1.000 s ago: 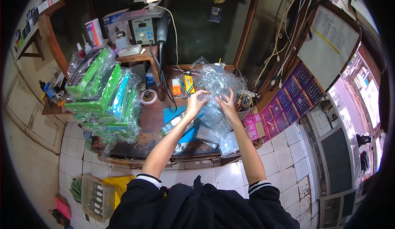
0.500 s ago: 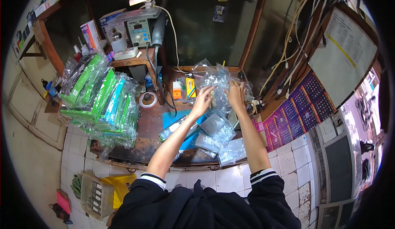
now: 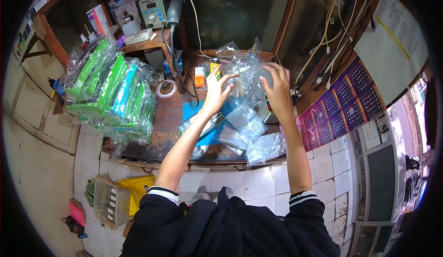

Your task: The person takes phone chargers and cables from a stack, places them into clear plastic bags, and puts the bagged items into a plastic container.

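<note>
A crumpled heap of clear plastic bags (image 3: 249,74) rises at the back of the wooden desk. Along the heap's left side my left hand (image 3: 215,94) hovers with its fingers apart and nothing in them. My right hand (image 3: 278,93) is at the heap's right edge, fingers spread and curved; whether they touch the plastic is hard to see. Just in front lie flat clear plastic packets (image 3: 265,148), partly over a blue mat (image 3: 190,111). A long dark package (image 3: 214,126) sits partly behind my left forearm. Beyond my left hand stand an orange-and-white box (image 3: 200,78) and a yellow box (image 3: 214,65).
On the left is a tall stack of green boxes (image 3: 108,88) in plastic wrap. A roll of tape (image 3: 166,89) lies beside it. A small shelf (image 3: 154,43) carries a soldering station (image 3: 152,11). Cables (image 3: 325,35) hang on the right above a purple calendar (image 3: 344,102).
My hands have drawn apart, the right one moving off the middle of the plastic heap to its right edge. The view has tilted down and nearer to the desk.
</note>
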`<state>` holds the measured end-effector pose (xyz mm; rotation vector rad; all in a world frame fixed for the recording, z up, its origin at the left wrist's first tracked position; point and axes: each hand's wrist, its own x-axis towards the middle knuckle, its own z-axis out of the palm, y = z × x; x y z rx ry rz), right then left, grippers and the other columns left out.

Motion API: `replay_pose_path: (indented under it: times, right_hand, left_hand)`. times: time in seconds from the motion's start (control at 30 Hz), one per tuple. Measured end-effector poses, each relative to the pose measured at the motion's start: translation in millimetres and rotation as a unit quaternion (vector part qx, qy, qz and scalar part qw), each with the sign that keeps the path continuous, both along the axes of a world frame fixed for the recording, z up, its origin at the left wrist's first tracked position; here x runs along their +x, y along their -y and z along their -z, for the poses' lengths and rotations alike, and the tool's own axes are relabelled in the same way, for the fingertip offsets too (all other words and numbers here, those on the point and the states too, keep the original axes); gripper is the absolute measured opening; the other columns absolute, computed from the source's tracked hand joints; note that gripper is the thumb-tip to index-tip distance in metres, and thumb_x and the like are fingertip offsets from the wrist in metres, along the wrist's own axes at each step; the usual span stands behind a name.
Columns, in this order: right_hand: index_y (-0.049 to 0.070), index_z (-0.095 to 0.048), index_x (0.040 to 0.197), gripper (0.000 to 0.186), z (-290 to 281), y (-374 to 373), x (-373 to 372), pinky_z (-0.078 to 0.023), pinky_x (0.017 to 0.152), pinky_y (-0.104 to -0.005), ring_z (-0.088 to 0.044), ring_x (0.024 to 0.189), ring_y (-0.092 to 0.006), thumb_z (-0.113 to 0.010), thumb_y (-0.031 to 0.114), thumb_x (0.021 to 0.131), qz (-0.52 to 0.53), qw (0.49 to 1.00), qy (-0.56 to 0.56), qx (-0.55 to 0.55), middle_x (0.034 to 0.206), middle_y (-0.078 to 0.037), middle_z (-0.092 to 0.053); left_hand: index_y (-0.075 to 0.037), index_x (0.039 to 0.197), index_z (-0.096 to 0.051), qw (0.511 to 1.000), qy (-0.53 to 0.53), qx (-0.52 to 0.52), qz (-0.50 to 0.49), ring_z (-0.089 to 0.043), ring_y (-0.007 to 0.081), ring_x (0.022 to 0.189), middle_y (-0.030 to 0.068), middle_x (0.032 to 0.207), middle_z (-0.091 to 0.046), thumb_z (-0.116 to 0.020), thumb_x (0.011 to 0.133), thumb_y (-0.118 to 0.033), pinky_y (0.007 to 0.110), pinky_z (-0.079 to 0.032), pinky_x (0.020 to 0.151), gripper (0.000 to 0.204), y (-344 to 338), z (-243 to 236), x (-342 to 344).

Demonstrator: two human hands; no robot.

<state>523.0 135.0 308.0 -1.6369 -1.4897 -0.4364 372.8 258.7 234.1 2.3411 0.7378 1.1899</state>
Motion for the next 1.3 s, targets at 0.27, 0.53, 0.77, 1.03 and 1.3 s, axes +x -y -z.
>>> replay_pose_path:
  times: [0.27,0.53,0.77,1.03,1.3]
  right_hand:
    - [0.004,-0.059,0.09,0.014,68.6,51.1,-41.2,-0.04,0.079,-0.036,-0.052,0.09,-0.0281,-0.056,0.004,0.077,-0.073,0.987,-0.128,-0.072,0.092,-0.012,-0.055]
    - [0.006,-0.059,0.09,0.017,149.9,80.3,-73.2,-0.04,0.081,-0.036,-0.05,0.091,-0.028,-0.061,0.01,0.074,-0.045,0.982,-0.111,-0.146,0.092,-0.011,-0.055]
    - [0.004,-0.055,0.08,0.012,181.7,75.1,-101.4,-0.041,0.073,-0.0373,-0.051,0.084,-0.0272,-0.061,0.008,0.07,0.063,0.984,-0.03,-0.161,0.082,-0.011,-0.053]
    - [0.006,-0.061,0.077,0.008,167.7,65.6,-99.4,-0.042,0.07,-0.0357,-0.052,0.08,-0.0257,-0.06,0.013,0.074,0.065,0.987,-0.004,-0.147,0.083,-0.009,-0.057]
    - [0.008,-0.062,0.083,0.01,149.7,59.6,-82.6,-0.037,0.077,-0.0349,-0.049,0.086,-0.0234,-0.061,0.011,0.073,0.056,0.989,-0.003,-0.138,0.086,-0.006,-0.054]
  left_hand:
    - [-0.011,0.09,-0.063,0.994,0.047,-0.088,0.036,-0.049,0.0252,0.096,0.0099,0.098,-0.053,-0.059,0.074,-0.01,0.034,-0.04,0.083,0.016,51.2,14.9,-72.7]
    - [-0.005,0.093,-0.06,0.982,-0.043,-0.069,0.168,-0.052,0.0274,0.095,0.0095,0.096,-0.057,-0.061,0.072,-0.005,0.035,-0.042,0.083,0.021,83.1,54.3,-93.6]
    - [-0.008,0.088,-0.061,0.985,-0.102,0.001,0.136,-0.051,0.026,0.091,0.0066,0.091,-0.058,-0.065,0.066,-0.005,0.034,-0.045,0.076,0.023,93.1,93.0,-78.1]
    - [-0.006,0.079,-0.058,0.994,-0.069,-0.038,0.07,-0.058,0.0287,0.069,0.0107,0.073,-0.059,-0.065,0.069,-0.007,0.037,-0.046,0.06,0.012,83.9,91.4,-71.7]
    - [-0.009,0.078,-0.06,0.994,-0.051,0.081,0.05,-0.048,0.0239,0.082,0.0049,0.081,-0.052,-0.067,0.067,-0.016,0.035,-0.043,0.069,0.015,72.5,73.6,-58.8]
